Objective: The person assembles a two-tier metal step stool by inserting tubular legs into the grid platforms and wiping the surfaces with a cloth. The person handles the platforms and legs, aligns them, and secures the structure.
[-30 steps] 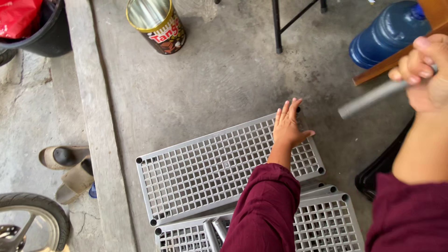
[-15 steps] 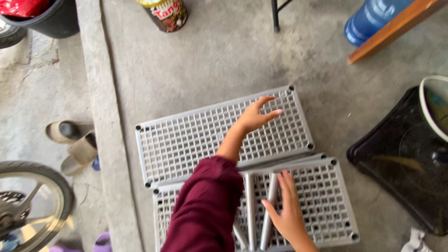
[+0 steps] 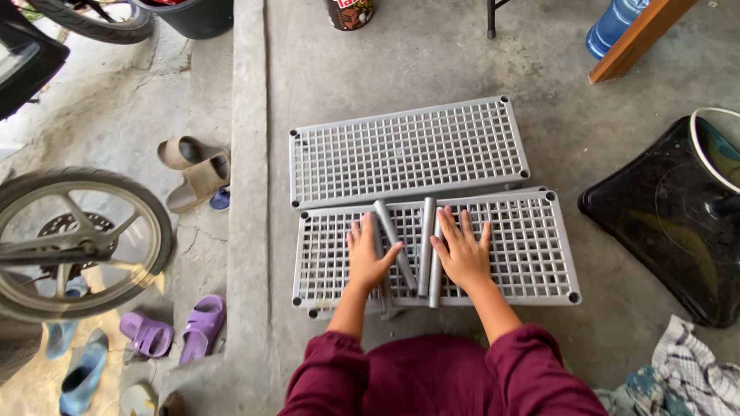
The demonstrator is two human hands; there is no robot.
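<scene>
1. Your left hand [image 3: 368, 258] lies flat and spread, palm down, on the near grey grid panel [image 3: 509, 250]; it grips nothing, and its thumb reaches toward the slanted grey tube [image 3: 391, 235] just beside it.
2. Your right hand [image 3: 462, 254] is also open and flat, fingers fanned, pressing on the same panel; its thumb side touches the two upright grey tubes [image 3: 428, 246], which lie side by side between your hands.
3. All three tubes rest on top of the near panel, the slanted one leaning away from the pair at its far end and closing toward them at the near end.
4. The near panel lies on the concrete floor [image 3: 432, 62] right in front of you, its far edge tucked against or just under the second grey grid panel [image 3: 405, 150], which sits flat a little farther away and is tilted slightly.
5. Your dark red sleeves [image 3: 532, 366] cover both forearms down to the wrists.
6. To your right a black tray-like lid [image 3: 663, 223] lies on the floor, with a checked cloth [image 3: 694, 370] near it.
7. To your left, past the concrete kerb [image 3: 248, 154], you see a bicycle wheel [image 3: 73, 239], tan sandals [image 3: 193, 169] and purple sandals [image 3: 177, 331].
8. Far ahead stand a blue water bottle [image 3: 613, 23] and a tin can [image 3: 348, 11].
</scene>
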